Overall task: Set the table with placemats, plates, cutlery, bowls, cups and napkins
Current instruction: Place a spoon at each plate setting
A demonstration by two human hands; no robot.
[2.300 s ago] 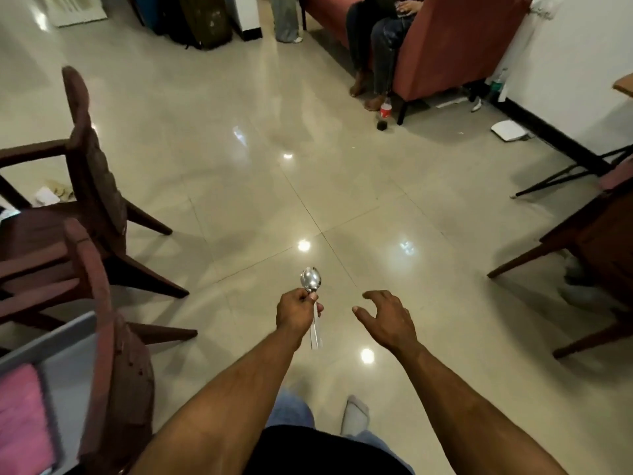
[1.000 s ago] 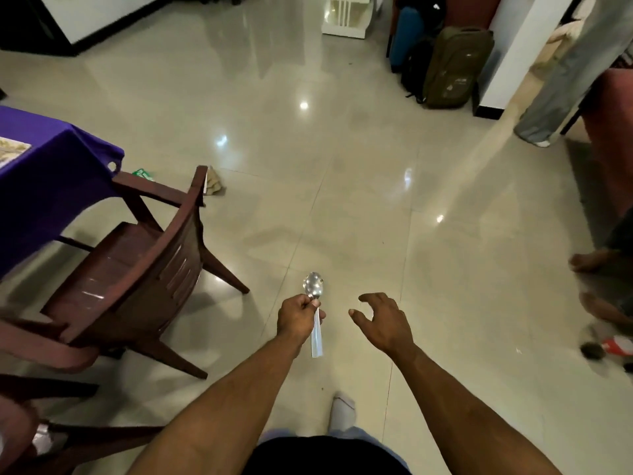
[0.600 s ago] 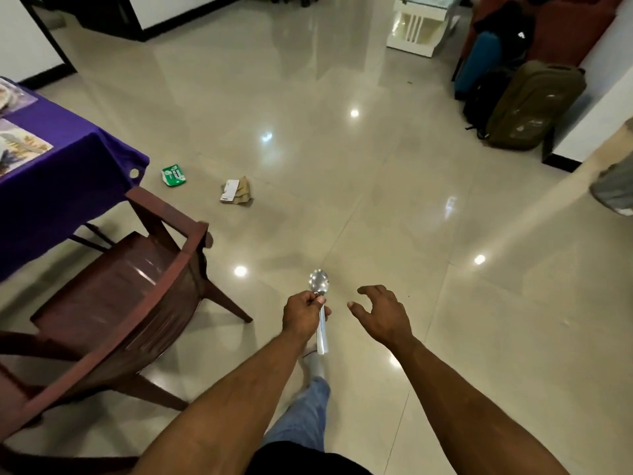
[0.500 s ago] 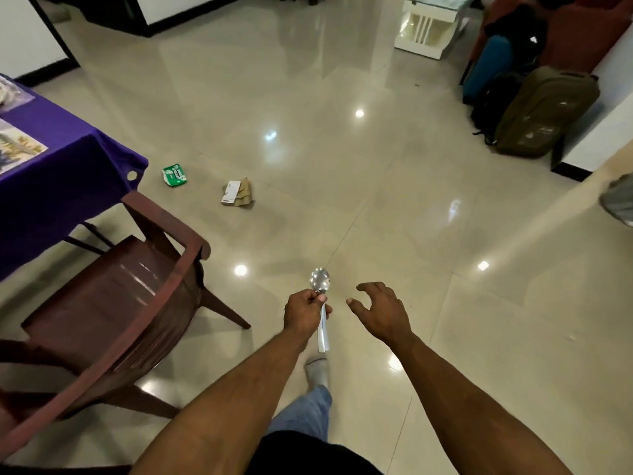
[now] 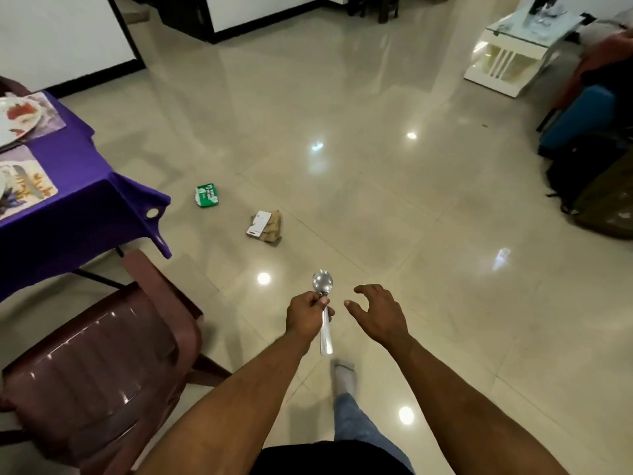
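One spoon [image 5: 323, 305] gripped in left hand [image 5: 306, 316], right hand [image 5: 376, 315] loosely open — glossy tiled floor [image 5: 376, 200].

From my feed, the table [image 5: 78, 204] runs off the left edge, so I see only one corner. The plate [image 5: 17, 123] and both placemats [image 5: 27, 181] are cut there too. My left hand [image 5: 306, 318] covers the middle of the spoon [image 5: 322, 286]. The chair [image 5: 92, 365] is clipped at the left edge. I cannot read the print on the green packet [image 5: 206, 196].
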